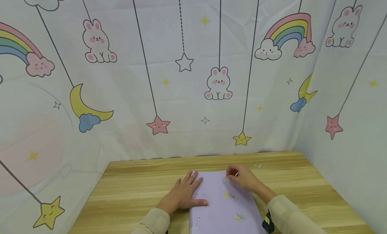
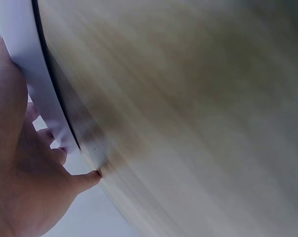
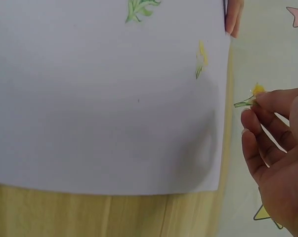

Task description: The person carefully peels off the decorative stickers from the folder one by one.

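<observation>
A lilac folder-like sheet [image 1: 217, 224] with small metal rivets along its left side lies on the table. My left hand [image 1: 184, 193] rests over its left edge, fingers spread and thumb across the cover. Near the far right corner, my right hand [image 1: 242, 177] pinches a small yellow flower sticker with a green stem [image 3: 257, 90] between thumb and fingertips. On the cover, a yellow flower sticker [image 1: 226, 195] lies nearer to me than that hand. Closer still is a green, leafy sticker [image 1: 240, 217] with some yellow.
The wood-grain table [image 1: 136, 183] surrounds the folder. Small pale bits [image 1: 258, 166] lie at the back, right of the folder. A white curtain [image 1: 187, 103] printed with rabbits, stars and rainbows encloses the table. A black device [image 1: 268, 223] sits at the right wrist.
</observation>
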`<state>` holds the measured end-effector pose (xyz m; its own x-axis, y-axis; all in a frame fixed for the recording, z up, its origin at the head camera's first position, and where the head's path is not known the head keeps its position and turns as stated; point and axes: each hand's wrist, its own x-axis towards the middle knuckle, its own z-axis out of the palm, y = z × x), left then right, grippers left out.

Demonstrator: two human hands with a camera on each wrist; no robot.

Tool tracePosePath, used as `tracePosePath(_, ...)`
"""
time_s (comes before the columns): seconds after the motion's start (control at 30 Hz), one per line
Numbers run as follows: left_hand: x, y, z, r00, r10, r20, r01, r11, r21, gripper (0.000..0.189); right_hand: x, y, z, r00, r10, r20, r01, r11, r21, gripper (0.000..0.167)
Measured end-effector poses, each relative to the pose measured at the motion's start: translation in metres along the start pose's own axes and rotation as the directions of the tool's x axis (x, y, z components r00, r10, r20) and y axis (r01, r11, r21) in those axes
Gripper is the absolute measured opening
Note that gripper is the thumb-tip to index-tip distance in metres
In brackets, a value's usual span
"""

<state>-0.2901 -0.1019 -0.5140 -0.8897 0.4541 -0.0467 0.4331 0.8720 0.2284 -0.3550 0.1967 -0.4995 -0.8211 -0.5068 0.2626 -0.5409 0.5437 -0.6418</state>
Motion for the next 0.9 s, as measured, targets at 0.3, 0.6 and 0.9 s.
tracePosePath(0.3, 0.000, -0.001, 0.001, 1.000, -0.002, 0.004, 0.002, 1.000, 0.002, 0.103, 0.000, 0.006, -0.009, 0.999, 0.028, -0.028, -0.029, 1.000, -0.006, 0.011)
tracePosePath(0.6, -0.001, 0.000, 0.000, 1.000, -0.001, 0.002, 0.001, 1.000, 0.007, 0.103, 0.001, 0.008, -0.013, 0.998, 0.036, -0.046, -0.036, 0.999, -0.008, 0.014)
tracePosePath(0.9, 0.000, -0.001, 0.000, 1.000, 0.006, -0.001, -0.006, 1.000, 0.000, 0.103, 0.000, 0.012, -0.021, 0.992, 0.075, -0.097, -0.080, 0.995, -0.053, 0.016)
